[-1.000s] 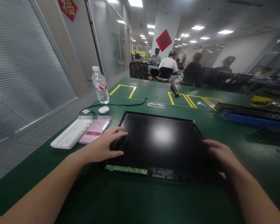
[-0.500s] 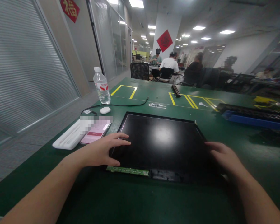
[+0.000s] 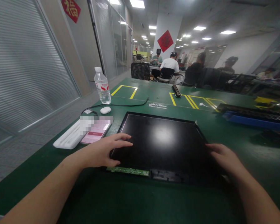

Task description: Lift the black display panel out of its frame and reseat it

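A black LCD screen panel [image 3: 154, 133] lies face up on the green table, a bright glare in its middle. Along its near edge runs a green circuit board strip [image 3: 128, 171]. My left hand [image 3: 108, 151] is at the panel's left side, thumb and fingers spread over the edge and the screen surface. At the opposite side, my right hand [image 3: 221, 155] grips the right edge; its lower fingers are hidden or lost in shadow.
To the left are a phone [image 3: 94, 133], a white tray-like case [image 3: 68, 137], a small white earbud case [image 3: 105, 110] and a water bottle [image 3: 102, 87]. A black cable [image 3: 128, 105] runs behind the panel. Far right lies a blue strip [image 3: 254, 119]. Several people sit beyond.
My left hand has shifted very slightly right over the screen. The panel and my right hand look nearly the same; the whole view has drifted a little.
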A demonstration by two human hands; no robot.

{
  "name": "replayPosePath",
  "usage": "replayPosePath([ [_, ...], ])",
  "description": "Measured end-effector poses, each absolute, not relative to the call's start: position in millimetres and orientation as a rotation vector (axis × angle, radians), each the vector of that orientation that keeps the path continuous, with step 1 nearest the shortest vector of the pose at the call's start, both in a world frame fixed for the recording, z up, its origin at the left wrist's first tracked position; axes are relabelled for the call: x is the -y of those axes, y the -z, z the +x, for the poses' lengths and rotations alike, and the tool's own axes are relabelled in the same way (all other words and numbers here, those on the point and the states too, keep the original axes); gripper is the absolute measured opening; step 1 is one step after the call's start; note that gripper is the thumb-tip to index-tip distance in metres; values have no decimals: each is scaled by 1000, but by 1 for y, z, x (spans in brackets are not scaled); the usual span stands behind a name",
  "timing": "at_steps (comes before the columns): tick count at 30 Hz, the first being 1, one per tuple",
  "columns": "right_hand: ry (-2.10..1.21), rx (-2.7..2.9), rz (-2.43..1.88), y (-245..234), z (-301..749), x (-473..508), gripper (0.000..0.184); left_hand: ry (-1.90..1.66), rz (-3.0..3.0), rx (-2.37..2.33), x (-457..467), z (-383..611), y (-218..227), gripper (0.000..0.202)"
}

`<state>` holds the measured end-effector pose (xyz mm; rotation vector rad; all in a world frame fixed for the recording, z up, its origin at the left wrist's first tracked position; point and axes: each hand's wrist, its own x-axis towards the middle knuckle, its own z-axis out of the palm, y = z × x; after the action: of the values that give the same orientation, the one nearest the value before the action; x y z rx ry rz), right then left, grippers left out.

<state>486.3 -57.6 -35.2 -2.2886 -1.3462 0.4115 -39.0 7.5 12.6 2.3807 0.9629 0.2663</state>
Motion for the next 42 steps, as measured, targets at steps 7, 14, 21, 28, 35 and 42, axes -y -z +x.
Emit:
replayPosePath([
  [7,-478,1287,-2297,36,486,57,40,-285,2388,-930,-7,-37,-12,70],
  [14,-451,1270,-2286,33,486,58,38,-295,2342,-991,-10,-41,-8,72],
  [21,-480,1260,-2301,34,486,57,41,-379,2279,-1311,-12,-35,4,63],
  [28,-462,1290,-2354,32,482,58,45,-352,2260,-1484,-17,-27,13,68],
  [35,-464,1284,-2348,33,484,59,45,-304,2347,-1522,-23,-25,18,65],
  [42,-547,1208,-2349,35,486,57,47,-342,2333,-1545,-23,-20,9,66],
])
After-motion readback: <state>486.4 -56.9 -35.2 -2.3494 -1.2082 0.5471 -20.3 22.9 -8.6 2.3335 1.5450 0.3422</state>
